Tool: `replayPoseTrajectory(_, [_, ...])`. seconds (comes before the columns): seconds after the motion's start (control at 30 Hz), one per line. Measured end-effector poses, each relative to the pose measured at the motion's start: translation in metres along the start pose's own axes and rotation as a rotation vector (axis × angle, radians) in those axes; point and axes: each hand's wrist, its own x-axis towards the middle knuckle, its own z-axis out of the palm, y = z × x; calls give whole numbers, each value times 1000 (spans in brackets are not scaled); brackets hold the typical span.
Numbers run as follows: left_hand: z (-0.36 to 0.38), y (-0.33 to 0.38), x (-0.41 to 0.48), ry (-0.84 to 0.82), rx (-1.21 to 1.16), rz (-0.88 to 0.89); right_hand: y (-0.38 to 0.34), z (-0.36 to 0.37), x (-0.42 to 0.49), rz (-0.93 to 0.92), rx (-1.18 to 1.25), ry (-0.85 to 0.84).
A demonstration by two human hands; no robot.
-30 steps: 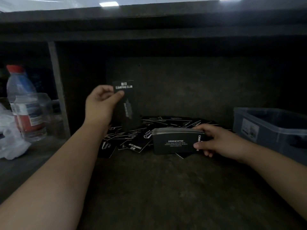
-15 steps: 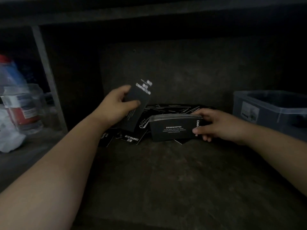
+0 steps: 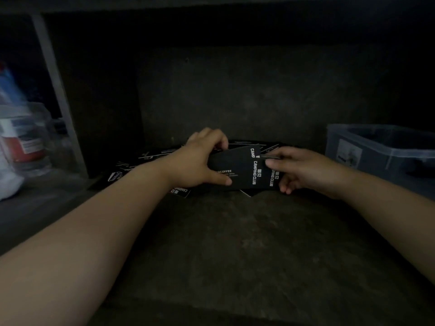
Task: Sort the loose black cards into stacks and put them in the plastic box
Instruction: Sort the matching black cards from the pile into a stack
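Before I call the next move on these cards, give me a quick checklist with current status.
1. Right hand grips the stack: ok.
2. Left hand holds the front card against the stack: ok.
3. Front card flush with the stack: not ok, its edges sit offset.
4. All loose cards gathered: not ok, several lie on the shelf behind the hands.
5. Box open, on the right: ok.
6. Room in the box: cannot tell, its inside is dark.

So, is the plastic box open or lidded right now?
Open: the plastic box shows a bare rim and dark interior, no lid. Contents cannot be told.
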Motion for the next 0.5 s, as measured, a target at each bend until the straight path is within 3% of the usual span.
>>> replayPoseTrajectory(0.27, [7, 10, 2, 136, -325, 74, 5, 1, 2, -98, -161, 13])
replayPoseTrajectory(0.4, [-19, -7, -2, 292, -430, -240, 7, 1, 4, -115, -176, 40])
replayPoseTrajectory(0.47, [-34, -20, -8, 174, -342, -480, 7, 2, 4, -124, -221, 64])
replayPoseTrajectory(0.5, [-39, -23, -11, 19, -233, -557, 8, 2, 4, -128, -235, 71])
